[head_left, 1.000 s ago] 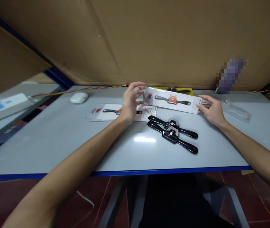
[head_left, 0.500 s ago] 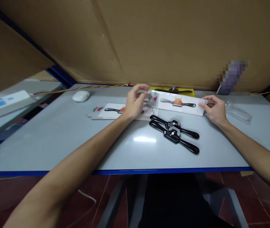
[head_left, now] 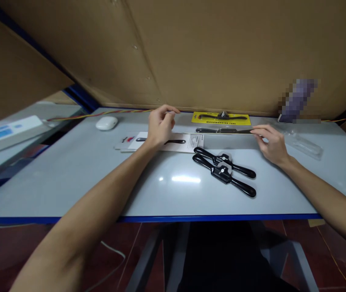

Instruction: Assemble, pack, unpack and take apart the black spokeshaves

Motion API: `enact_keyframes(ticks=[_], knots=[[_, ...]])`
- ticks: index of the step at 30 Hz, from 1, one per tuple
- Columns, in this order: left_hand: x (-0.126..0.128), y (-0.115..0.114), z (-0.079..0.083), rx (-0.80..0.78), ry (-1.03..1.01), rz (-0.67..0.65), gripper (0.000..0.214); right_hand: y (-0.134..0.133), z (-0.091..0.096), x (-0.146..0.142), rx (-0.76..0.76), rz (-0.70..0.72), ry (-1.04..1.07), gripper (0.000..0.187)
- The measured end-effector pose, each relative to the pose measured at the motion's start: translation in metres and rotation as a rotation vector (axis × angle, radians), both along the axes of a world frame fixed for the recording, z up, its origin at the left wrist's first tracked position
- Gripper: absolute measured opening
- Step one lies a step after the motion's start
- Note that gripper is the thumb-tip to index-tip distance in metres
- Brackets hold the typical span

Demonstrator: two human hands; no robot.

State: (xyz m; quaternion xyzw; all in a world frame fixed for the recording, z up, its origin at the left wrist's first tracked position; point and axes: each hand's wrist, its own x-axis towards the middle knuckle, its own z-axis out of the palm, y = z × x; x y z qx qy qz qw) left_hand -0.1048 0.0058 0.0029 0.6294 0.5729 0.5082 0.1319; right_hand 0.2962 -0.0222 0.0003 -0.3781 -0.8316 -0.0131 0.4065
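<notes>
My right hand [head_left: 270, 144] pinches the right end of a packaging card [head_left: 215, 133], which is seen almost edge-on. A dark spokeshave shape runs along the card; whether it is print or a real tool I cannot tell. My left hand [head_left: 162, 125] is apart from that card, its fingers loosely bent and apart over a stack of white cards [head_left: 195, 142] printed with a spokeshave. In front of the held card lie two black spokeshaves, the upper one [head_left: 241, 170] close against the lower one [head_left: 243, 187], both with grey blades.
At the back lies a yellow-carded spokeshave [head_left: 197, 117]. A clear plastic blister [head_left: 307, 146] lies at right beside a blurred phone-like object [head_left: 297, 101]. A white case [head_left: 106, 123] and a power strip [head_left: 11, 129] are on the left. A cardboard wall [head_left: 221, 56] stands behind.
The held card has tilted from facing me to nearly edge-on. My left hand has let go of its left end and moved left, uncovering the yellow card behind.
</notes>
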Motion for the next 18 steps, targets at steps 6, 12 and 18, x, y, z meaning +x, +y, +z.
enact_keyframes(ticks=[6, 12, 18], knots=[[0.004, -0.012, 0.005, -0.088, 0.289, -0.021, 0.039, -0.002, -0.006, -0.001, -0.055, -0.022, -0.249, 0.043], [0.01, -0.014, 0.004, -0.221, 0.699, -0.086, 0.055, -0.005, -0.003, -0.009, -0.186, -0.096, -0.329, 0.043], [0.011, -0.014, 0.0, -0.254, 0.815, -0.105, 0.057, -0.001, -0.004, -0.008, -0.308, -0.069, -0.375, 0.054]])
